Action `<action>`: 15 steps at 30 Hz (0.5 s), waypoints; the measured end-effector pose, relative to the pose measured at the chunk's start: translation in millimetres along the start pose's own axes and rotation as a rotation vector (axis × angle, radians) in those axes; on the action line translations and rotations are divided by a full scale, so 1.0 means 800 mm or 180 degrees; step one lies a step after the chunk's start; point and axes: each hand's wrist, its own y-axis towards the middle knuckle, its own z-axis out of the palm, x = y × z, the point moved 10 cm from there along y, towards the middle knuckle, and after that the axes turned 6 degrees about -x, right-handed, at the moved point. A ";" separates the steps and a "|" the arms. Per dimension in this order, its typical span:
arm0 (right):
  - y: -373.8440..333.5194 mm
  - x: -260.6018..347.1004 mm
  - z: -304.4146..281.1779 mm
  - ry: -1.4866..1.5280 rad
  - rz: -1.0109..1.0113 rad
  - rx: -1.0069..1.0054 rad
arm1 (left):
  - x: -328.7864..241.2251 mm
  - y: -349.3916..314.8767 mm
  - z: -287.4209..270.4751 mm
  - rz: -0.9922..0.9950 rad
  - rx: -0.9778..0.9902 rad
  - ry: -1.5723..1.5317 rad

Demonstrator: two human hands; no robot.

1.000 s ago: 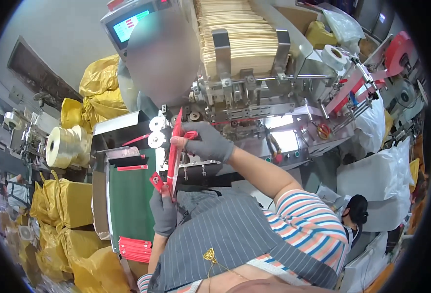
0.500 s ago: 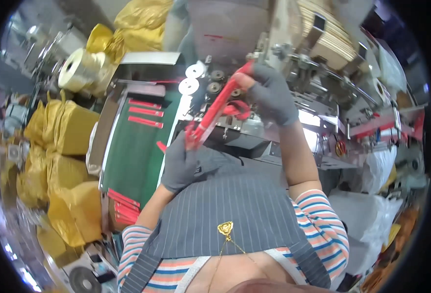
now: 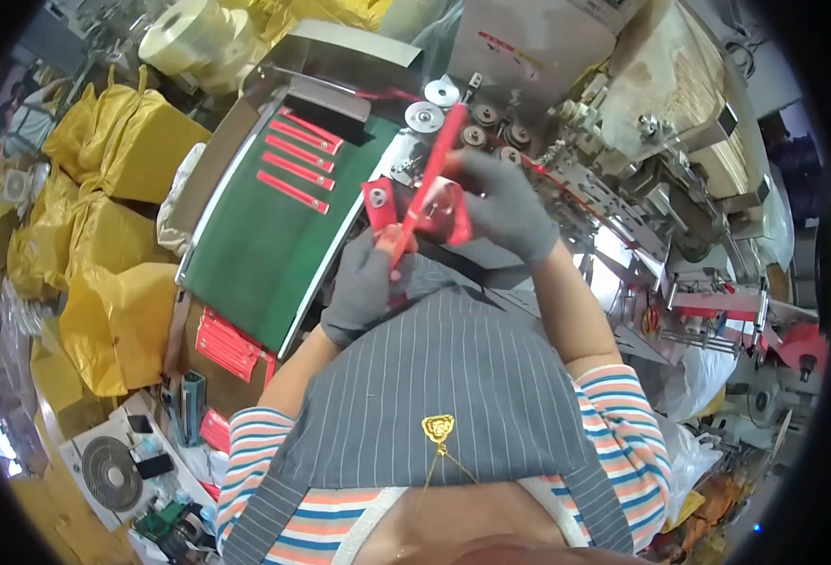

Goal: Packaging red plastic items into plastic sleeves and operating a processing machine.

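Note:
My left hand (image 3: 361,287), in a grey glove with bare fingertips, is closed around the lower end of long, narrow red packets (image 3: 430,179). One of them stands up slantwise between my hands. A flat red piece with a pale round mark (image 3: 378,200) sticks out above my left fingers. My right hand (image 3: 510,207), gloved alike, has its fingers curled at the right side of the packets, beside a loop of red film (image 3: 453,221). Its fingertips are partly hidden and blurred, so the exact grip there is hard to make out.
Left of my hands runs a green conveyor belt (image 3: 255,254) carrying several slim red packets (image 3: 298,160). More red packets (image 3: 229,344) lie in a cardboard box at its near end. Metal rollers (image 3: 477,122) and machine parts stand ahead; yellow sacks (image 3: 114,320) are piled left.
My right hand has come down and nearer to my left, and the red packets stand steeper. The view has turned, and one more packet shows on the belt.

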 end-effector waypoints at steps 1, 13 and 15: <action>0.009 0.000 -0.028 0.0084 -0.0267 -0.0534 | 0.000 0.006 0.000 0.0094 0.0086 -0.0005; 0.023 0.026 -0.028 0.0632 -0.0213 -0.0494 | 0.012 0.019 0.022 -0.0496 0.0839 -0.0322; 0.019 0.036 -0.034 0.0371 -0.0179 -0.0689 | -0.009 0.028 0.018 0.0346 0.0509 0.0499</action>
